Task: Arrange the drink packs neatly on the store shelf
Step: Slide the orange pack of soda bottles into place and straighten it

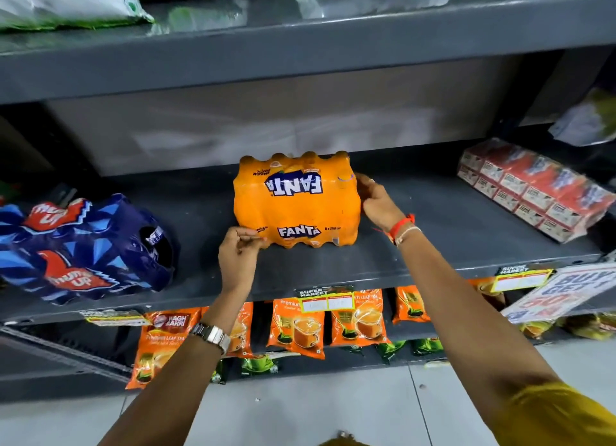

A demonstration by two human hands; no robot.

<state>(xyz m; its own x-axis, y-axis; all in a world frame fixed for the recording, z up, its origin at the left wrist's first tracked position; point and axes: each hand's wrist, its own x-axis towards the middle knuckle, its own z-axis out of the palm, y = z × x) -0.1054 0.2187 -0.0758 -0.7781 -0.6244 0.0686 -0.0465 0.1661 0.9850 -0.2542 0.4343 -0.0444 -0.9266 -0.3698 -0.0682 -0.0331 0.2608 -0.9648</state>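
An orange Fanta drink pack [296,200] stands on the dark grey middle shelf [433,245], near its centre. My left hand [238,252] pinches the wrap at the pack's front left bottom corner. My right hand [378,200] presses against the pack's right side, fingers curled on the wrap. A blue Thums Up drink pack [83,245] lies tilted at the left of the same shelf, apart from the Fanta pack.
A red and white multipack of small cartons [533,187] sits at the shelf's right end. Orange tea pouches [296,325] fill the lower shelf under price tags [326,300]. A sale sign [563,290] hangs at the right. Bags [66,2] lie on the top shelf.
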